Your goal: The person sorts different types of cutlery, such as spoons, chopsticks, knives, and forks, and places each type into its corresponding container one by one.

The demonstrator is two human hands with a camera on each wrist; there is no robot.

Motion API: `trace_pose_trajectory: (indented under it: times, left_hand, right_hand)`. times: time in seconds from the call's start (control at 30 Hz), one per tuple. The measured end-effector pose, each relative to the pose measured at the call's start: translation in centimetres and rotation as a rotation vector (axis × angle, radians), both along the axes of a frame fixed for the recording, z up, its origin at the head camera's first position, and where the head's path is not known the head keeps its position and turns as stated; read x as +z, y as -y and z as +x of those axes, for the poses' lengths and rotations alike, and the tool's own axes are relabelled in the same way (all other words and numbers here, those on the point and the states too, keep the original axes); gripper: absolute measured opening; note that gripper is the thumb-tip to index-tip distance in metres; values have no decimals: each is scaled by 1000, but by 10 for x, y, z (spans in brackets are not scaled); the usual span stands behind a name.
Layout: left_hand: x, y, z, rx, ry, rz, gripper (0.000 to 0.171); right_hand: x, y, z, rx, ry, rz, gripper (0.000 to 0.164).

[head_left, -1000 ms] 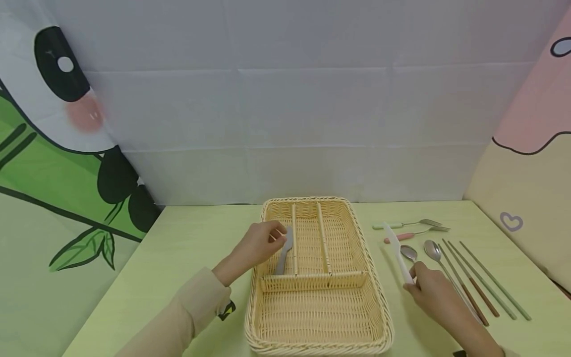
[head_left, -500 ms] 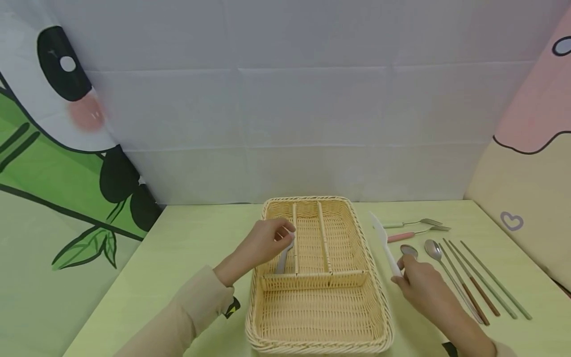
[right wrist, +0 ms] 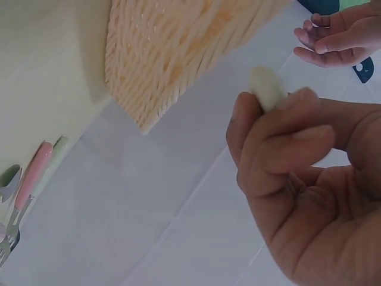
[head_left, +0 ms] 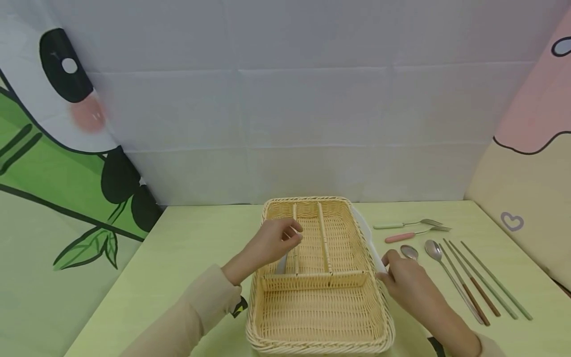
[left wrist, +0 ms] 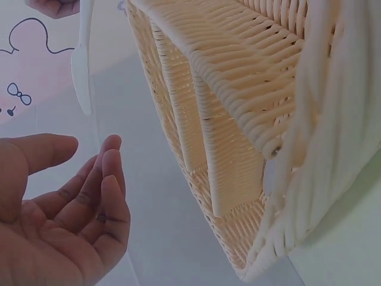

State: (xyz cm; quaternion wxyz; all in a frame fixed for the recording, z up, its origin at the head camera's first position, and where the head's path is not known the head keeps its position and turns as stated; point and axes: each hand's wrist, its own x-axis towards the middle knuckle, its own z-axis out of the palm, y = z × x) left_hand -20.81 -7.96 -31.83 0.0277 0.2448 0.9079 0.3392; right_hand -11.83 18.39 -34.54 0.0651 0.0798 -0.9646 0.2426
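My right hand pinches a white table knife by its handle, beside the right rim of a wicker basket. The blade points away from me. In the right wrist view only the handle end shows between thumb and fingers. My left hand hovers over the basket's left rear compartment, its fingers loosely bent. Nothing lies between them in the left wrist view, where the knife's blade also shows. A grey knife rests in that compartment, partly hidden by the left hand.
To the right lie a green-handled fork, a pink-handled fork, a short spoon, a long spoon and several chopsticks. Dividers split the basket's rear; a crosswise one bounds its front section.
My right hand has carried the white knife leftward, from beside the forks to the basket's right rim. My left hand has shifted slightly right, covering more of the grey knife.
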Motion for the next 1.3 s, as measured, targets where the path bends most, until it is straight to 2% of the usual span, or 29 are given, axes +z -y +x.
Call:
trace_pose_trajectory:
  times: [0.27,0.53,0.8,1.03,1.3]
  left_hand:
    - [-2,-8,-1,-22,16,6,18]
    - [-7,-16,-3,-40,29,35,21]
    - [-13,-25,-5,-55,93,64,23]
    - [-15,-33,-1,-65,147,100,26]
    - [-17,-38,-2,-54,190,179,24]
  right_hand:
    - [2,10,0,9,-38,26,19]
    - [3,22,0,26,40,-67,16]
    - [2,34,1,38,30,-91,15]
    - [2,41,1,50,39,-107,14]
    - [1,45,1,94,-14,-79,15]
